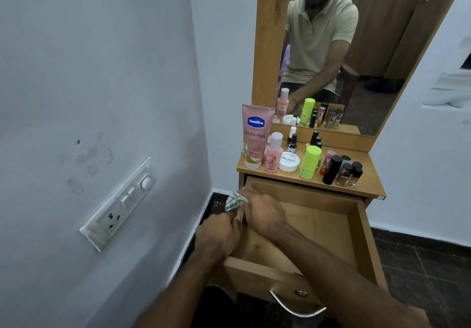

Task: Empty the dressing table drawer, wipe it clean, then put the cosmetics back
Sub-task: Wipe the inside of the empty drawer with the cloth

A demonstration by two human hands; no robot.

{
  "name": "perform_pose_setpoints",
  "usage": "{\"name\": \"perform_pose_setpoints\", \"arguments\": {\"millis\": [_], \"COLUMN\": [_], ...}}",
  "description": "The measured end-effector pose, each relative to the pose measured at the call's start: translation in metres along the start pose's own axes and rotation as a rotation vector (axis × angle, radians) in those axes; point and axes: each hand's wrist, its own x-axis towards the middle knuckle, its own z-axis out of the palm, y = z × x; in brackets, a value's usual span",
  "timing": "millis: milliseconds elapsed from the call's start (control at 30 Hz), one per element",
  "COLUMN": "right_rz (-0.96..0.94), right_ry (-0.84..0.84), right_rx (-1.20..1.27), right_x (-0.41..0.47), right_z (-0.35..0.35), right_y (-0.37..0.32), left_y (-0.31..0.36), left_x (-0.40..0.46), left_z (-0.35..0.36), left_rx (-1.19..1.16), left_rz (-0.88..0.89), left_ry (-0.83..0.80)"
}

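The handle (297, 303) sits at bottom centre. Above it, the right hand (263, 214) clamps a cloth (234, 201) on the drawer's (362, 241) left wall, and the left hand (218, 236) grips that wall. A hard wipe could jolt the bottles (342, 170) over.

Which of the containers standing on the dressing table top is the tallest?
The pink Vaseline tube at the far left of the row, standing cap-down. It rises well above the pink bottle beside it and the lime-green bottle further right.

Setting was a home bedroom corner. Evidence: a wooden dressing table (367, 172) with tall mirror (356, 54) carried cosmetics (309, 160); wardrobe doors (397, 8) showed in the reflection; a wall switchboard with socket (118, 204) sat on painted plaster; floor tiles (433, 271) were dark.
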Motion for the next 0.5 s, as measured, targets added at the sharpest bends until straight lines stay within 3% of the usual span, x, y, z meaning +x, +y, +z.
{"name": "perform_pose_setpoints", "arguments": {"millis": [133, 300, 500], "right_rz": [-0.037, 0.083, 0.026], "right_ry": [0.023, 0.011, 0.007], "right_rx": [0.006, 0.086, 0.130], "right_x": [-0.008, 0.015, -0.021], "right_z": [0.008, -0.002, 0.008], "right_y": [0.004, 0.003, 0.003], "left_y": [0.006, 0.007, 0.011], "left_x": [-0.001, -0.003, -0.009], "left_z": [0.002, -0.003, -0.006], "left_rx": [0.079, 0.108, 0.109], "left_rz": [-0.016, -0.063, -0.151], "left_ry": [0.025, 0.024, 0.052]}}
